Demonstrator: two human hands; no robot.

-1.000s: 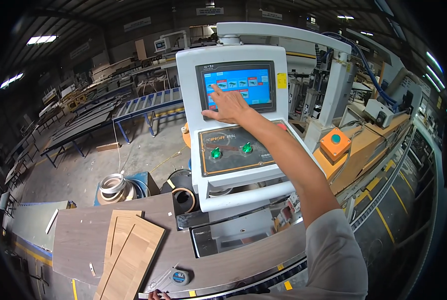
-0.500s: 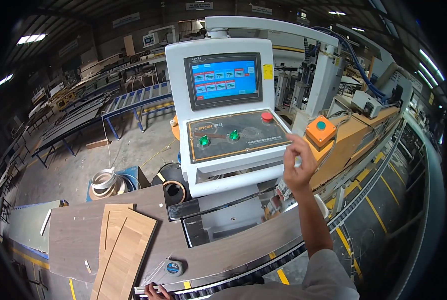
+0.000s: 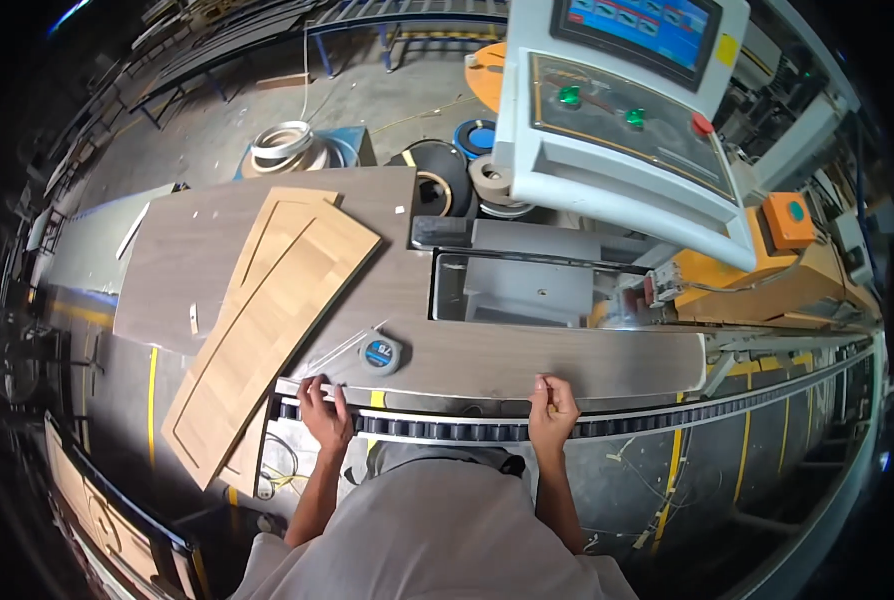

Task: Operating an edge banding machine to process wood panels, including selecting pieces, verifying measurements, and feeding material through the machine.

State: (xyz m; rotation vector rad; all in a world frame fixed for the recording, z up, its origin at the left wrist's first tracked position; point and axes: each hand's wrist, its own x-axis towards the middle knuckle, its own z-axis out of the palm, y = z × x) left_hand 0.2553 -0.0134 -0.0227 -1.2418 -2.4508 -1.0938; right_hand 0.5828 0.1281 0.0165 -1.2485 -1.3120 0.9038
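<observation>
My left hand (image 3: 325,412) is at the front edge of the brown table (image 3: 527,360), thumb and fingers apart. Its fingertips touch or nearly touch a thin pale strip (image 3: 289,386) on that edge. Farther right along the same edge is my right hand (image 3: 554,410), its fingers curled together; whatever they may hold cannot be made out. A grey-and-blue tape measure (image 3: 379,354) lies a little beyond my left hand. Beside it, thin clear strips (image 3: 339,347) lie on the tabletop. Two wooden panels (image 3: 277,320) overlap to the left, jutting over the front edge.
A roller track (image 3: 447,430) runs along the table front. Beyond the table, a white control console (image 3: 617,205) carries a screen, green knobs and a red button. An orange button box (image 3: 789,220) is at right. Rolls of edging (image 3: 285,145) lie at back left.
The view has tilted down and shifted. My right hand has come down from beside the console to the table's front edge. More of my left hand now shows; the panels and tape measure stay put.
</observation>
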